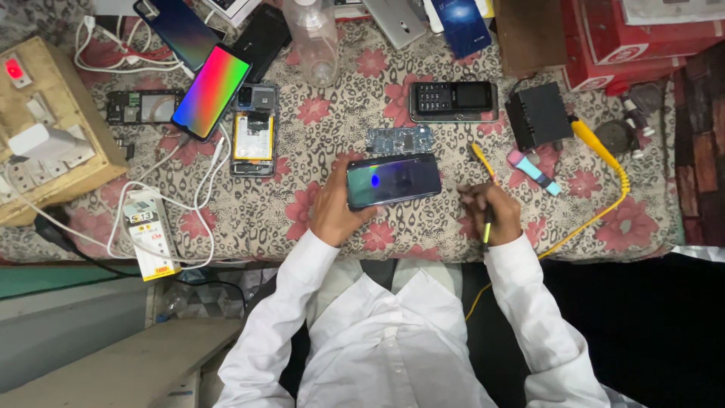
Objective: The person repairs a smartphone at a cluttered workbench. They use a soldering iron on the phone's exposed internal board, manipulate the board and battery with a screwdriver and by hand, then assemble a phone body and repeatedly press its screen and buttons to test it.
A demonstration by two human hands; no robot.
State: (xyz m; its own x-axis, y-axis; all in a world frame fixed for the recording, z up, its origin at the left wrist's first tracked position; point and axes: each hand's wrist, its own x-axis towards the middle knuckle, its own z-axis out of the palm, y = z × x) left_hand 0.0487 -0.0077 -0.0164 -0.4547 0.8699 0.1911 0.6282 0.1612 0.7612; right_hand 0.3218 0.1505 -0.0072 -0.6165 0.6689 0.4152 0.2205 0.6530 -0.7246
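Note:
My left hand [331, 209] grips a dark smartphone [393, 180] by its left end, screen up with a faint blue glow, just above the floral cloth [317, 143]. My right hand [492, 214] is closed around a thin yellow-and-black screwdriver [483, 162], which points up and left toward the phone's right end. A small blue circuit board [400, 139] lies just beyond the phone. White shirt sleeves cover both my arms.
A phone with a rainbow screen [211, 91] leans over an opened phone with a yellow battery [254, 136]. Also here: a keypad phone [453, 100], a black box [538, 115], a yellow soldering iron [604, 155], a power strip block [45, 121], white cables, a clear bottle [313, 38].

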